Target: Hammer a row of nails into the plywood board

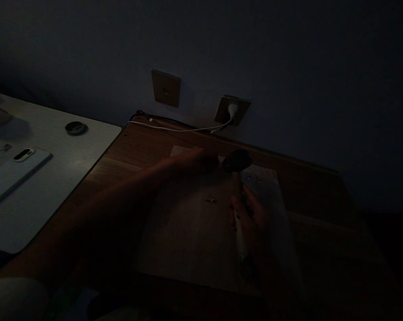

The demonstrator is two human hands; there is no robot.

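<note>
The light is dim. My right hand (253, 218) is wrapped round the pale handle of a hammer (237, 161), whose dark, rounded head points away from me over the far part of a pale board (188, 232). Left of the hammer head, my left hand (201, 160) rests low at the board's far edge with its fingers curled together. What they hold, if anything, is hidden in the dark. A few loose nails (211, 199) lie on the board between my hands. More small shiny bits (254, 179), perhaps nails, lie right of the hammer.
The board lies on a brown wooden table (121, 154) against a wall. A white cable (174, 129) runs along the back to a plug (232, 110) in a socket. On a white table (97, 138) at left are a phone (21, 171) and a small round dark object (75, 128).
</note>
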